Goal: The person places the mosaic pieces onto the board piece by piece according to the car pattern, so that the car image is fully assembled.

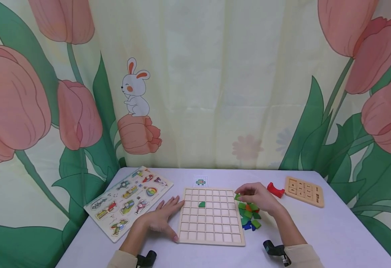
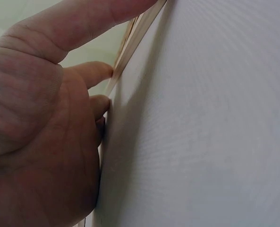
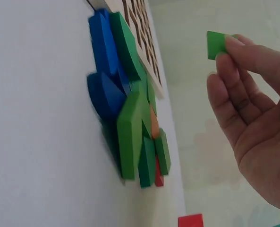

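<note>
A wooden grid board (image 1: 215, 217) lies on the white table, with one dark green tile (image 1: 202, 204) in an upper-left cell. My left hand (image 1: 162, 217) rests at the board's left edge, fingers spread, thumb at the lower corner and fingertips against the side. Above the board's upper-right corner, my right hand (image 1: 254, 195) pinches a light green square tile (image 3: 216, 46) between thumb and fingertips, lifted off the table. Beneath that hand lies a pile of green, blue, orange and red tiles (image 3: 130, 132), close along the board's right edge.
A small card with a coloured picture (image 1: 200, 181) lies behind the board. To the left is a picture puzzle board (image 1: 130, 201). At the right are a red curved piece (image 1: 275, 190) and a wooden number board (image 1: 304, 191). A printed curtain hangs behind the table.
</note>
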Demonstrator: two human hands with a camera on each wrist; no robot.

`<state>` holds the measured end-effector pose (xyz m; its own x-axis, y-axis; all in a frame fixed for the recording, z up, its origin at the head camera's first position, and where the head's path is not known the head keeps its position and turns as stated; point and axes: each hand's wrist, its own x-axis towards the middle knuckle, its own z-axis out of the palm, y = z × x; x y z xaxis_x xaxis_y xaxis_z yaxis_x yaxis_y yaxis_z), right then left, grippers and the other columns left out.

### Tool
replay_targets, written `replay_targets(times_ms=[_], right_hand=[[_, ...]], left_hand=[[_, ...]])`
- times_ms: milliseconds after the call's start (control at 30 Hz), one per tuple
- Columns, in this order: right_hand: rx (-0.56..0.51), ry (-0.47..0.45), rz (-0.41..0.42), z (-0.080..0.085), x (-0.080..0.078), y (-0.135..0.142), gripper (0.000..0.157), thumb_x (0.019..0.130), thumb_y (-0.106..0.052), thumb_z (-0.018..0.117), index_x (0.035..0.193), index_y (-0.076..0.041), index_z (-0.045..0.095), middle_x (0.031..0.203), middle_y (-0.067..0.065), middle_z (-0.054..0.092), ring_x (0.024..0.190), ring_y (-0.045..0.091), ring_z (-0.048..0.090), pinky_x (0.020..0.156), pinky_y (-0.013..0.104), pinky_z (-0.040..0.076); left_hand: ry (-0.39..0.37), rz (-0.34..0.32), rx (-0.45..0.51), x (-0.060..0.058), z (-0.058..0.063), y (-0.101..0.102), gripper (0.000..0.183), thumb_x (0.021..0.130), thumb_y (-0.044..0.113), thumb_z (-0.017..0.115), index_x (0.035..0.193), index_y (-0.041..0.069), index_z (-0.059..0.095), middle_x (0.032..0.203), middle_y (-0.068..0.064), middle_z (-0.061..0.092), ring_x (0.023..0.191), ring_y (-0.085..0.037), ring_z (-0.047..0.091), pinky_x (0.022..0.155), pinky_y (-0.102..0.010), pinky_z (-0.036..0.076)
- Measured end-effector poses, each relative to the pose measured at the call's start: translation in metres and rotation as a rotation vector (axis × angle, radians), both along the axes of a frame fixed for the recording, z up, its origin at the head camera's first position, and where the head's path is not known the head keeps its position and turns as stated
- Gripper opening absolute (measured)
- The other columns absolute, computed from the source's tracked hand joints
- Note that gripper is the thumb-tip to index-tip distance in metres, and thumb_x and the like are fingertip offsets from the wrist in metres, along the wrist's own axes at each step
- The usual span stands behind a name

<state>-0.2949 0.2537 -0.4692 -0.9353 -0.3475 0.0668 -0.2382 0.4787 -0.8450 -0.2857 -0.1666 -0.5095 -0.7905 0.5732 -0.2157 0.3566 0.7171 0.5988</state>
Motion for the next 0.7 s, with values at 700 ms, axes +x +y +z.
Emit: replay_targets(times_ms=[700], right_hand=[[-0.024, 0.065, 0.019, -0.009, -0.018, -0.061, 0.023, 0.096, -0.012, 0.074, 0.117, -0.003, 0.076, 0.102, 0.005, 0.075, 0.088, 0.019, 0.062, 0.078, 0.022, 0.057]], left_hand=[[-0.001, 0.001, -0.005, 0.000, 0.001, 0.000, 0.133, 0.060, 0.057, 0.094, 0.168, 0.023, 0.022, 0.177, -0.010, 0.007, 0.164, -0.033, 0.000, 0.130, -0.063, -0.003]])
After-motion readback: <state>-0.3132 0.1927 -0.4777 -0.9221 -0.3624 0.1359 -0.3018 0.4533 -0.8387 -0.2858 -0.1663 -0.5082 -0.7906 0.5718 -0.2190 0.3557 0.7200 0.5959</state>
